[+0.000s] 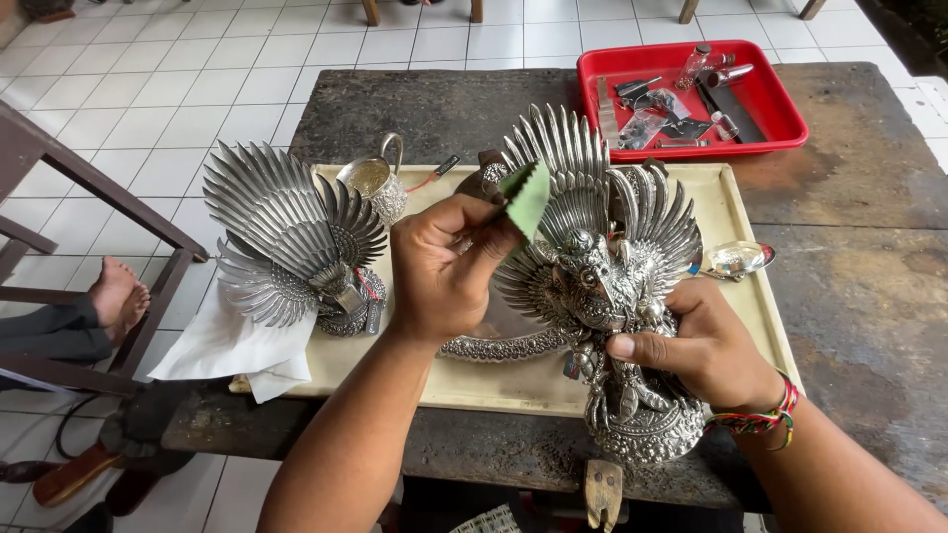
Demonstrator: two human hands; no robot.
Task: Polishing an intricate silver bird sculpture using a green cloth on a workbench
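Right grip (691, 345) closed round the midsection of the silver winged statue (602, 286) standing at the front edge of the cream tray (736, 212) on the desk (859, 286), left grip (444, 266) pinching a folded green cloth (526, 197) at its wing; judged heavy, rigid, feather tips fragile, best held low at body or base.

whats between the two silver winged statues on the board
In the head view, the left hand pinching a green cloth sits between the left statue and the held statue.
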